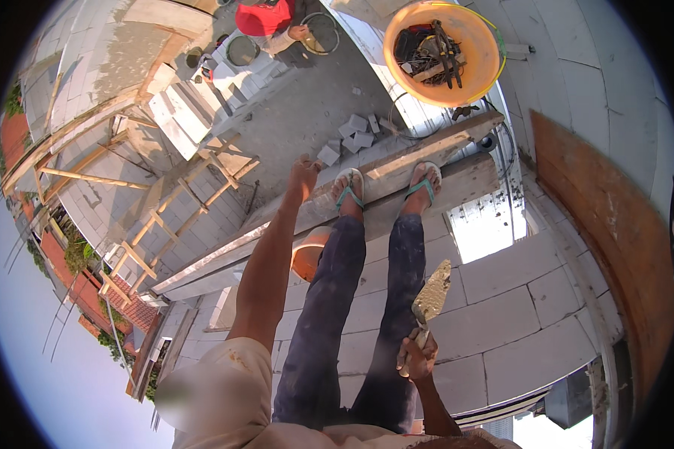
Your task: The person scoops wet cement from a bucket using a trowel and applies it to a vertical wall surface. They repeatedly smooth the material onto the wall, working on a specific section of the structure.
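My right hand (418, 355) is closed round the handle of a trowel (432, 292). The trowel's blade points up and away, beside my right thigh, and is crusted with mortar. My left arm stretches forward, and my left hand (304, 179) hangs in the air left of my feet, fingers loosely bent and slightly apart, with nothing visible in it. I stand in flip-flops (350, 196) on wooden planks (427, 153). Partly behind my left leg is an orange bucket (307, 258).
An orange basin (397, 63) of tools and wire stands ahead on the right. Broken pale blocks (350, 135) lie on the floor far below. Bamboo scaffolding (161, 224) rises at the left. A person in a red hat (264, 19) works beyond; a brown board (599, 247) is at the right.
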A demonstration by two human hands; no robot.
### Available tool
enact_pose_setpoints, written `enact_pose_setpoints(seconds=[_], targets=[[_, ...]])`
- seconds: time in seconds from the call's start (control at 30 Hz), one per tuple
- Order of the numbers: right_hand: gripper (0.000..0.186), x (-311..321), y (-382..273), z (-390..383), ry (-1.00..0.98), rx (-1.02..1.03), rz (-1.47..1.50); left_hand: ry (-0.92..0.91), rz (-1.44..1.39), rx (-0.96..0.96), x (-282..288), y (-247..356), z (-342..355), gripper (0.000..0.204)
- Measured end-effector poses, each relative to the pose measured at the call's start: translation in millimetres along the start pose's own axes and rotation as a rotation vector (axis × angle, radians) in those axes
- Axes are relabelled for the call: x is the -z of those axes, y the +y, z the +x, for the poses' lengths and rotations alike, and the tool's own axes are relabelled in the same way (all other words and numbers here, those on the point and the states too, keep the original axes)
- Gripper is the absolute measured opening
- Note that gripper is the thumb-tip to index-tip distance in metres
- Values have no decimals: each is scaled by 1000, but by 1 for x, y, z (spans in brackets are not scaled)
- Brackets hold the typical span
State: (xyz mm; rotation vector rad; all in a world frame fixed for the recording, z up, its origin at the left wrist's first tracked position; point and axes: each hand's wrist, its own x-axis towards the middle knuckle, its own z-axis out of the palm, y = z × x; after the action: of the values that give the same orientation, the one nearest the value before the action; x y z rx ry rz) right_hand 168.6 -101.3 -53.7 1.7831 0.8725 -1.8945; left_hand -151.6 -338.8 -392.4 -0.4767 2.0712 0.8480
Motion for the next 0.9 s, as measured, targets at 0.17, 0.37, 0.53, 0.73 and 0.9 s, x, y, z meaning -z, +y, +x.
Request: enact_pose_setpoints(seconds=[0.17,0.37,0.53,0.73,0.9], targets=[[22,3,6,0,17,-21,32,9,-27,-5,1,11,22,63],[22,7,13,2,14,-14,36,174,149,-110,-15,26,55,77],[21,4,5,0,58,-66,42,292,293,-222,-13,43,102,94],[24,0,-1,-4,103,-118,59,530,331,-302,-6,91,147,101],[21,1,-9,-5,98,-139,76,302,779,-337,42,96,190,55]])
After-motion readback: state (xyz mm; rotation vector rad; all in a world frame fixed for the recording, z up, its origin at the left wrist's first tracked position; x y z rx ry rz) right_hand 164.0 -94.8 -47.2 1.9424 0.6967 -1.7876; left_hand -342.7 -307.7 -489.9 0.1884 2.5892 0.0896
